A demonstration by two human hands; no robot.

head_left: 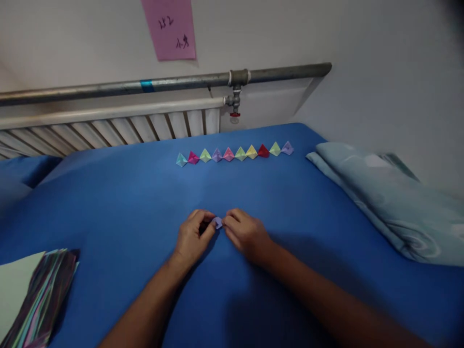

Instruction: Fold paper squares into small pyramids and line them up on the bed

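A small folded piece of purple paper is held between my two hands, just above or on the blue sheet. My left hand pinches its left side between thumb and fingers. On the right side, the fingertips of my right hand are closed on it. Most of the paper is covered by my fingers, so its exact shape is hard to make out. Beyond my hands, a row of folded paper boats in several colours stretches across the sheet.
At the lower left lies a stack of coloured paper. A folded light-blue blanket rests on the right by the wall. Behind the bed are a white radiator, a metal pipe with a red-handled valve, and a pink note.
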